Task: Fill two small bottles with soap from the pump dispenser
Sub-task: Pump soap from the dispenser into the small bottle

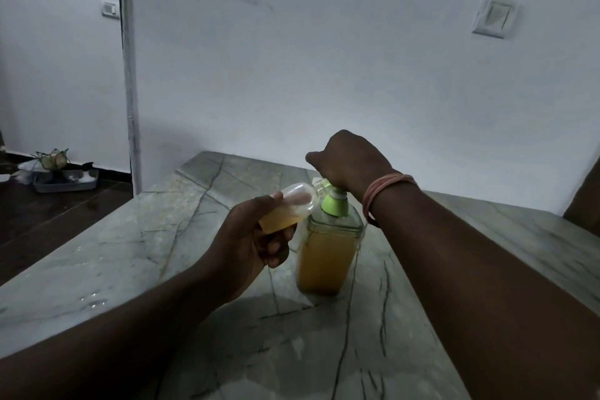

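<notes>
**Soap going into 1 small bottle at the pump spout**

The left hand (256, 237) has its grip curled round 1 small clear bottle (289, 208), held tilted with its mouth up against the spout of the pump dispenser (328, 243). The tilt looks chosen so that soap lands inside the neck rather than down the outside. Amber soap already pools in the lower part of the bottle, so filling seems partly done.

The right hand (347, 162) sits in a closed fist on top of the green pump head (332, 201), pressing down on it; whether any fingers wrap the head cannot be told. The dispenser stands upright on the marble worktop (162, 269), near the middle, more than half full.

Count: 1 dispenser, 1 small bottle in view; the 2nd bottle is not visible. A wet patch (91, 300) shines on the worktop at near left.
</notes>
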{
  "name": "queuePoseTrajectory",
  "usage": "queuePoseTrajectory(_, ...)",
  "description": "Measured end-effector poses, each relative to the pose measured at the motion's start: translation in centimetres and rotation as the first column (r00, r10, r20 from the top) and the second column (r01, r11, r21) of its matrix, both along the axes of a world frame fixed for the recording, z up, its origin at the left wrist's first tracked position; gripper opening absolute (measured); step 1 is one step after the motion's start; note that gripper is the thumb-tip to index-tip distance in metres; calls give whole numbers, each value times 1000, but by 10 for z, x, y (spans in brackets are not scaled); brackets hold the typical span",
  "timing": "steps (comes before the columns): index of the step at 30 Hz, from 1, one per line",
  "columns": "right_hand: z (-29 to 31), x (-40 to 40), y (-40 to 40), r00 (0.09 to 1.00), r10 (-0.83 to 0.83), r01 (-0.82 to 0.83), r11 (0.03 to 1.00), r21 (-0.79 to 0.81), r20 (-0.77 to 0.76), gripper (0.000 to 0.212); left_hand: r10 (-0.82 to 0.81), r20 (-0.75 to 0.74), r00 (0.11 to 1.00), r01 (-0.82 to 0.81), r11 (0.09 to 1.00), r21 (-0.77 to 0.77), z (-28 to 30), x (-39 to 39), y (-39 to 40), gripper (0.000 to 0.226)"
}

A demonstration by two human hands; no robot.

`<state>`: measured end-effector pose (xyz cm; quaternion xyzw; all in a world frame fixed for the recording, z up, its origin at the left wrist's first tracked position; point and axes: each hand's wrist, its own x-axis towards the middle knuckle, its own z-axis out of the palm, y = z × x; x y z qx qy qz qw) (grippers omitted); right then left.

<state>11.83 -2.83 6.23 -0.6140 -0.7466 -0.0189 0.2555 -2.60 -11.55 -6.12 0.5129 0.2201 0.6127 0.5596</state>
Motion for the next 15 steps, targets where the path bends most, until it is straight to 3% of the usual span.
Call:
queuePoseTrajectory(3, -6, 2, 1, 999, -11, 8, 998, -55, -45, 31, -11, 12, 1000, 11, 1000, 8, -2, -1, 1, 33)
queuePoseTrajectory(7, -1, -1, -1, 999, -19, 21, 995, -101, 28, 28, -4, 16, 1000, 4, 1000, 5, -4, 0, 0, 35)
queuePoseTrajectory(11, 9, -3, -1, 986, -17, 11, 999, 38, 168, 33, -8, 0, 1000, 8, 1000, 11, -1, 1, -1, 34)
queuePoseTrajectory(15, -2, 2, 4, 1000, 12, -12, 1000, -15, 3, 33, -15, 4, 1000, 15, 999, 30, -2, 0, 2, 33)
